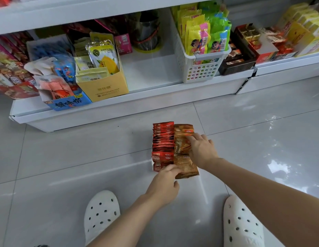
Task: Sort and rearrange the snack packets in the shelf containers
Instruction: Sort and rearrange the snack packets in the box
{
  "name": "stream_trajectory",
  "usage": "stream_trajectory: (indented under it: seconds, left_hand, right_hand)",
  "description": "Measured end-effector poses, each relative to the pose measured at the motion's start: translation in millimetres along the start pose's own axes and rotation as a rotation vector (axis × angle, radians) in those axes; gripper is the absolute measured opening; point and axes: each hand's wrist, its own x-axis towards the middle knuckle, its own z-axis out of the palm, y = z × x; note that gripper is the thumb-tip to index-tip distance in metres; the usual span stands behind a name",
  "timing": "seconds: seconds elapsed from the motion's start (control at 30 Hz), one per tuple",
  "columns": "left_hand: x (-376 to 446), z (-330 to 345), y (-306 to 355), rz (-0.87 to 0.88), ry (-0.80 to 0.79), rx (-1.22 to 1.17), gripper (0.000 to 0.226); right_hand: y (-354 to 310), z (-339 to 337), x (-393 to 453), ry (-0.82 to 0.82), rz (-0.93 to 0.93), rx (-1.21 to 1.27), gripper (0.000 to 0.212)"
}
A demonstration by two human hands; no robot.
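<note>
1. Presently, two rows of snack packets stand side by side on the grey tiled floor [65, 157], in front of the bottom shelf [151, 75]: red packets [163, 139] on the left, brown-orange packets [181, 148] on the right, the rows touching along their length.
2. A low whitish edge shows at the near left end of the rows; whether it is a container cannot be told.
3. Left hand [164, 184]: reaches to the near end of the rows, fingers curled down onto the front-most packets where red meets brown. Fingertips are hidden behind the hand, so a true pinch cannot be confirmed.
4. Right hand [202, 150]: lies over the brown-orange row about midway, fingers bent and pressing among the packet tops. Whether a packet is held between the fingers cannot be told.
5. Shelf contents, left to right: red cartons [10, 68] at the far left; a blue carton [69, 102] with pale and blue packets; a yellow cardboard box [103, 86] holding yellow-green pouches; a bare gap of white shelf; a white perforated basket [199, 70] packed with upright yellow and green packets [203, 32]; a dark tray [235, 63] of small brown items.
6. Further right, a neighbouring shelf carries red and yellow boxes [305, 29].
7. Two white perforated clogs [101, 214] frame the forearms at the bottom of view.
</note>
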Motion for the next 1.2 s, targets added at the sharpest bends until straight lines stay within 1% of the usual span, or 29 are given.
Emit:
stream_trajectory:
  seconds: [0.03, 0.13, 0.2, 0.3, 0.37, 0.43, 0.47, 0.5, 0.57, 0.6, 0.63, 0.7, 0.77, 0.83, 0.87, 0.93, 0.97, 1.0, 1.07, 1.1, 1.13, 1.2]
  left_hand:
    - [0, 0, 0, 0.002, -0.002, 0.002, 0.051]
    - [2, 0, 0, 0.005, -0.010, 0.007, 0.051]
    - [0, 0, 0, 0.001, -0.027, 0.016, 0.052]
    - [-1, -3, 0, 0.012, -0.103, 0.050, 0.054]
    - [2, -5, 0, 0.008, -0.128, 0.061, 0.052]
    - [3, -4, 1, -0.004, -0.126, 0.064, 0.050]
    - [3, -3, 1, -0.013, -0.126, 0.063, 0.050]
    - [4, -1, 1, -0.020, -0.129, 0.065, 0.050]
    - [5, 3, 0, -0.028, -0.137, 0.094, 0.050]
    - [7, 5, 1, -0.031, -0.134, 0.109, 0.051]
    - [10, 7, 1, -0.031, -0.128, 0.123, 0.053]
    - [17, 11, 3, -0.025, -0.077, 0.169, 0.057]
    - [23, 15, 5, -0.014, 0.027, 0.191, 0.055]
    - [26, 20, 7, 0.006, 0.073, 0.169, 0.054]
    - [26, 24, 5, 0.026, 0.081, 0.170, 0.056]
    - [25, 29, -1, 0.077, 0.096, 0.227, 0.064]
    - [25, 28, -3, 0.091, 0.101, 0.255, 0.067]
    - [26, 28, -4, 0.098, 0.102, 0.286, 0.068]
    - [30, 25, -1, 0.132, 0.059, 0.486, 0.067]
    - [33, 23, 2, 0.149, 0.028, 0.602, 0.068]
    - [37, 23, 5, 0.151, -0.003, 0.670, 0.069]
    - [40, 23, 9, 0.103, -0.054, 0.686, 0.068]
  right_hand:
    - [0, -1, 2, 0.000, 0.015, 0.014, 0.050]
    - [0, 3, 5, -0.016, 0.055, -0.014, 0.030]
    - [3, 8, 3, -0.007, 0.085, -0.017, 0.021]
    - [4, 11, -1, 0.059, 0.176, 0.139, 0.016]
    - [1, 11, -4, 0.135, 0.145, 0.145, 0.017]
    - [1, 8, -10, 0.239, 0.061, 0.122, 0.016]
    - [2, 6, -14, 0.245, 0.012, 0.102, 0.015]
    - [4, 4, -19, 0.207, -0.044, 0.070, 0.015]
    - [5, 6, -27, 0.031, -0.125, -0.015, 0.018]
    - [4, 6, -32, -0.035, -0.135, -0.054, 0.020]
    - [3, 8, -34, -0.063, -0.119, -0.073, 0.022]
    - [0, 9, -35, -0.052, -0.059, -0.052, 0.022]
    - [-3, 10, -33, -0.051, -0.031, 0.003, 0.015]
    - [-4, 11, -29, -0.056, 0.053, 0.151, 0.007]
    - [-4, 11, -27, -0.044, 0.111, 0.268, 0.009]
    - [-2, 7, -22, 0.041, 0.203, 0.464, 0.011]
    - [-1, 1, -20, 0.107, 0.220, 0.515, 0.010]
    - [-1, -7, -18, 0.183, 0.219, 0.539, 0.010]
    - [2, -25, -12, 0.317, 0.158, 0.550, 0.011]
    - [4, -33, -11, 0.331, 0.111, 0.532, 0.012]
    - [7, -40, -10, 0.307, 0.069, 0.492, 0.013]
    - [12, -48, -13, 0.228, 0.023, 0.393, 0.013]
